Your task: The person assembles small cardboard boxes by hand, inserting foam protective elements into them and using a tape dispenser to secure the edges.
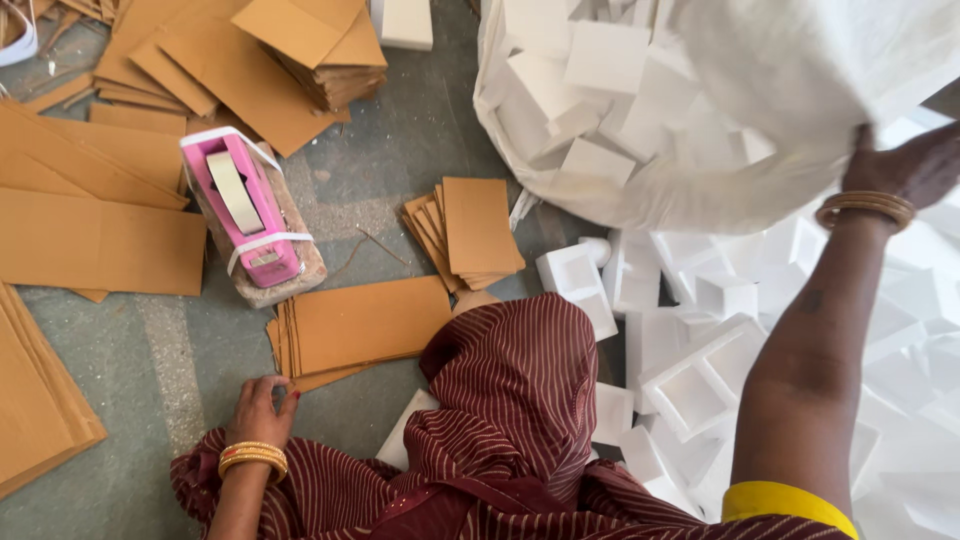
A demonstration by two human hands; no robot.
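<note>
My right hand [905, 165] reaches up and grips the edge of a big white sack [800, 90] filled with white foam blocks [600, 55]. It wears gold bangles at the wrist. My left hand [260, 405], also with gold bangles, rests on the grey floor with fingers curled, touching the near corner of a stack of brown cardboard sheets [365, 325]. My knee, under a maroon striped cloth [510, 390], sits between the two hands.
A pink tape dispenser [245, 205] lies on a block at left centre. Cardboard stacks [470, 230] and loose sheets [95, 240] cover the floor to the left. Several white foam moulds [690, 390] are piled at the right.
</note>
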